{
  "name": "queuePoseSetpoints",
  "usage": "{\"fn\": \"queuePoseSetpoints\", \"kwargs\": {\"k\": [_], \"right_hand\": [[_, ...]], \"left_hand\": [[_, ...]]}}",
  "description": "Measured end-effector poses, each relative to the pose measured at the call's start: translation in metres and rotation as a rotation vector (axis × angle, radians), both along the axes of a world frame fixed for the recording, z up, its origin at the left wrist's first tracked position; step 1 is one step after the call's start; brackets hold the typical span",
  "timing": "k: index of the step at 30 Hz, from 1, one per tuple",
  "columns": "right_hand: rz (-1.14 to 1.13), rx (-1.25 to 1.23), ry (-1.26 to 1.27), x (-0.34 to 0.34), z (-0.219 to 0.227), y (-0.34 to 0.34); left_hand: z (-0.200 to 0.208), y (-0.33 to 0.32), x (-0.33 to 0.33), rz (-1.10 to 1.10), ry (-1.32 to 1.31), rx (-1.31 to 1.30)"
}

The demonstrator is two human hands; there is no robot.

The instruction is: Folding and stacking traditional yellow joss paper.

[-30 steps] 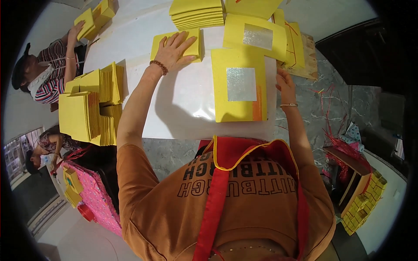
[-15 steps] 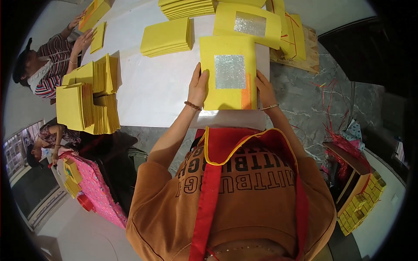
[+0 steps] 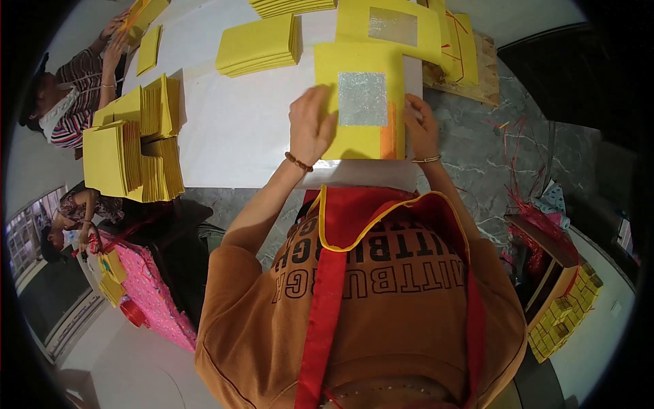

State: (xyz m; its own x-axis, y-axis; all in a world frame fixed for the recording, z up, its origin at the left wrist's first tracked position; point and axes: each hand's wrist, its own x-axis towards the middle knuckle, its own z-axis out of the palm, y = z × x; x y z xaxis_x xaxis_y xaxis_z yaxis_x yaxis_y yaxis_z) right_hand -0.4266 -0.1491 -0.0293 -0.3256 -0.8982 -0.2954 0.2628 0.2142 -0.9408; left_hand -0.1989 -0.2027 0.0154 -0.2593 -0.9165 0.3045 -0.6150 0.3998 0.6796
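Note:
A stack of yellow paper sheets [image 3: 327, 102] lies at the table's near edge in front of me. On its top sheet are a silver foil square [image 3: 362, 99] and an orange strip [image 3: 387, 133]. My left hand [image 3: 310, 126] is beside the stack's left edge, slightly blurred, its thumb apart from the bent fingers. Along the right edge, my right hand [image 3: 420, 128] has loosely bent fingers and grips nothing visible. Whether either hand touches the paper is hard to tell. Just beyond lies another yellow stack with a foil square [image 3: 393, 27].
Folded yellow bundles [image 3: 255, 44] lie on the white table [image 3: 231, 129], and more stand at its left edge [image 3: 109, 160]. A co-worker [image 3: 75, 95] handles yellow paper at far left; another person [image 3: 78, 215] is by a pink-covered table [image 3: 153, 293]. A wooden board [image 3: 487, 75] holds tied stacks.
My hands have loosened from the stack's sides; the left has turned and drawn slightly away. The stack sits a little higher in view, as does the table. The co-worker's hands have shifted.

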Motion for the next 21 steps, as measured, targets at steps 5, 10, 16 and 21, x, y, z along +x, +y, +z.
{"fn": "queuePoseSetpoints", "kwargs": {"k": [5, 10, 16, 21], "right_hand": [[0.353, -0.417, 1.211, -0.003, 0.028, 0.002], [0.333, -0.42, 0.793, -0.006, 0.007, -0.001], [0.278, -0.335, 0.5, -0.008, -0.004, 0.0], [0.245, -0.275, 0.38, -0.006, -0.007, 0.001]], "left_hand": [[0.019, 0.024, 0.005, -0.58, -0.232, -0.129], [0.019, 0.02, 0.006, -0.638, -0.322, -0.186], [0.011, 0.01, 0.005, -0.6, 0.023, 0.066], [0.013, 0.007, 0.004, -0.535, 0.032, 0.223]]}}
